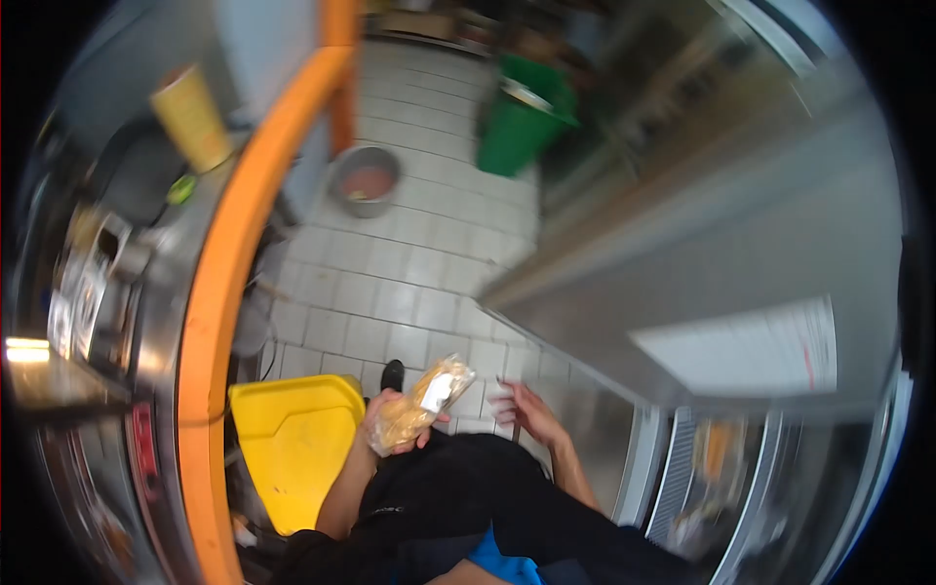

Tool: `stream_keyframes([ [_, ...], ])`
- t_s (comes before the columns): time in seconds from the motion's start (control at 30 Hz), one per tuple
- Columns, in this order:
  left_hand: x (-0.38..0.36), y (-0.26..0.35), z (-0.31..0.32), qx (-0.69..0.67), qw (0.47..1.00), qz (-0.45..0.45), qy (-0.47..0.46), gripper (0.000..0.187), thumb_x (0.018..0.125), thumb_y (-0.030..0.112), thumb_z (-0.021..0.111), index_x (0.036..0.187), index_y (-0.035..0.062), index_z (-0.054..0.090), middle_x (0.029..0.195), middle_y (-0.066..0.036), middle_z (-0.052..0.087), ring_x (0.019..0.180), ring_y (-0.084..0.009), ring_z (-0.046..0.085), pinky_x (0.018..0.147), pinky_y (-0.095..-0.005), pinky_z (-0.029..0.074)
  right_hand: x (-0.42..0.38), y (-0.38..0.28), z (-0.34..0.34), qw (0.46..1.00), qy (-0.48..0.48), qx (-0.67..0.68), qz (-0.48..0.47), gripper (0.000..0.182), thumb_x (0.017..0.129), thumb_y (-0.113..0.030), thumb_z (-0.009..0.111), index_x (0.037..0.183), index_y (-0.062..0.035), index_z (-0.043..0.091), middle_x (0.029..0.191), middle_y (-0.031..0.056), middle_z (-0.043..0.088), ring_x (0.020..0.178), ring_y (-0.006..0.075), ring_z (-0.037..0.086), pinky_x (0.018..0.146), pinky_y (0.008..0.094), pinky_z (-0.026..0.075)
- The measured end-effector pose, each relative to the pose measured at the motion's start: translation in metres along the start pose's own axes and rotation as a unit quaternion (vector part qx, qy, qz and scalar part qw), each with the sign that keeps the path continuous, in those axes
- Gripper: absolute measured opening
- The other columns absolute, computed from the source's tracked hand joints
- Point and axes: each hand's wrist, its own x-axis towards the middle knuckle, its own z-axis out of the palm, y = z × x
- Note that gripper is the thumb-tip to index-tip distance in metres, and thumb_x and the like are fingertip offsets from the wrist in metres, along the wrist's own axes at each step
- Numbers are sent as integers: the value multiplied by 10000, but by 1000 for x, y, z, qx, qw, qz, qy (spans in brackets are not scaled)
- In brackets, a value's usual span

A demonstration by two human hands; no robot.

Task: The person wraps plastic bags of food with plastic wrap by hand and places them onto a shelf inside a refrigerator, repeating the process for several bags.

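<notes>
My left hand (378,417) is closed around a clear plastic pack of yellowish food (411,414) with a white label, held in front of my body. What exactly the food is, I cannot make out. Apart from the pack, to its right, my right hand (526,409) is held in the air with its fingers spread and nothing in it. Its fingertips are slightly blurred. Just right of that hand stands a steel door (702,263) with a sheet of paper (751,351) on it.
A yellow plastic bin or lid (297,444) is close on my left, beside an orange post (210,331). On the tiled floor ahead are a grey bucket (341,185) and a green bin (517,127). Shelves with packed items (717,448) are at lower right.
</notes>
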Motion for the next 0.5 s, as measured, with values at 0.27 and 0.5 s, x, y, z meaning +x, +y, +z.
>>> stream_keyframes([
  [0.27,152,-104,34,-123,887,-415,-159,744,895,431,382,1285,-202,367,731,-444,520,395,-441,535,284,-424,463,-161,-32,8,941,133,68,-304,486,1051,-364,422,1440,-75,395,1301,127,547,1103,238,611,832,407,588],
  [0.5,213,-216,86,192,877,-441,-3,714,897,496,344,1148,-146,532,667,-366,566,371,-386,540,302,-412,468,-271,41,-41,842,245,244,-415,495,1059,-406,364,1427,-78,413,1289,106,541,1160,238,572,854,436,573],
])
